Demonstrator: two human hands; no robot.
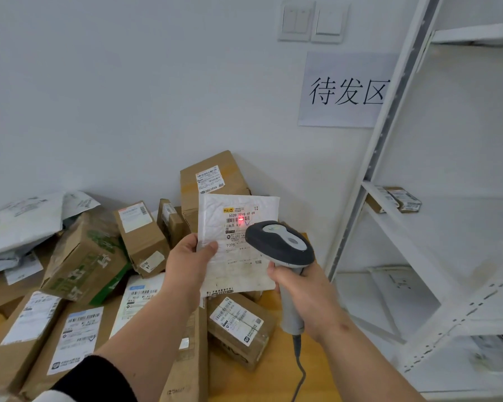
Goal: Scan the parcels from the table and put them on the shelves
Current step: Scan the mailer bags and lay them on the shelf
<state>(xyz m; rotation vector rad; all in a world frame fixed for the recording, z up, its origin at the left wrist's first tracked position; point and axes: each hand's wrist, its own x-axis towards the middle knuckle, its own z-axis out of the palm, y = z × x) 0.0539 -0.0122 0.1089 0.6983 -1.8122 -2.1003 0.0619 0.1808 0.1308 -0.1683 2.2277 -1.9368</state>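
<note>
Wall sign [347,89] "待发区"; parcel [238,245] "T098"

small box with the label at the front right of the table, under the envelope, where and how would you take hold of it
Grip the small box across its two long side faces, coming from above. It lies flat with its label up, its top uncovered, and bare table on its right and front. Both hands are busy now: the left hand pinches the white envelope, the right hand grips the scanner.

Left hand [186,264]: pinches white envelope [238,245] upright by its left edge.
Right hand [304,288]: grips scanner [282,248]; red dot on barcode above left thumb.
</note>
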